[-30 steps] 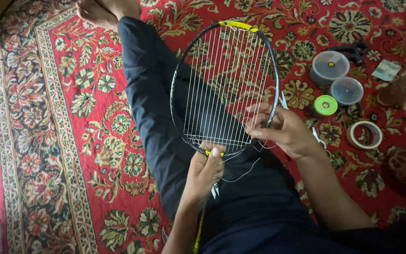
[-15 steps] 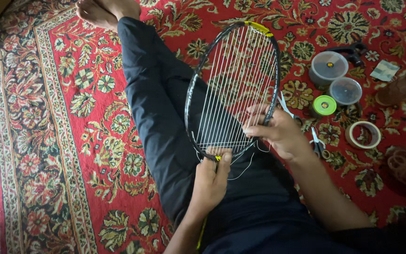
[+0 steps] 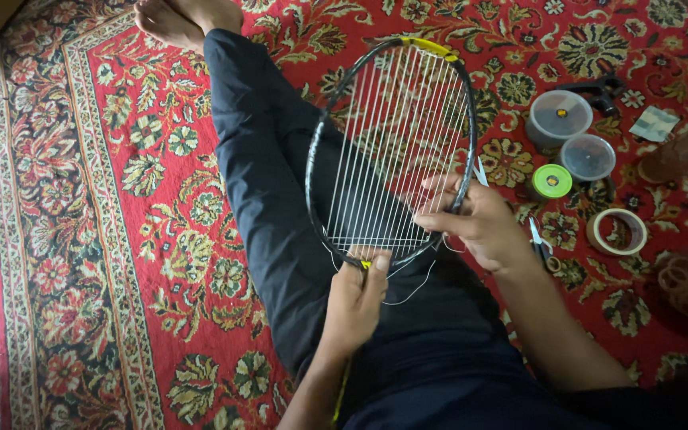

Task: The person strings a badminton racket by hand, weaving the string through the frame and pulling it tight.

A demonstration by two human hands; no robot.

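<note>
Black and thin, a badminton racket (image 3: 392,151) is lying across the person's dark trouser leg (image 3: 264,191) in the middle of the frame, its yellow-tipped head pointing to the top. The left hand (image 3: 356,306) is gripping the racket at the bottom of the hoop, fingers closed tight around the throat. The right hand (image 3: 479,223) is holding the right side of the frame, with its fingers (image 3: 439,185) curled in and pinching the white strings (image 3: 396,143) there. A loose end of string (image 3: 412,291) is hanging down between the two hands. A red flowered carpet (image 3: 121,239) is covering the floor. On the right of the frame, two round clear tubs (image 3: 571,135), a green tape roll (image 3: 551,181) and a ring of pale tape (image 3: 616,231) are sitting on the carpet. Small scissors (image 3: 539,243) are lying just beside the right wrist.
</note>
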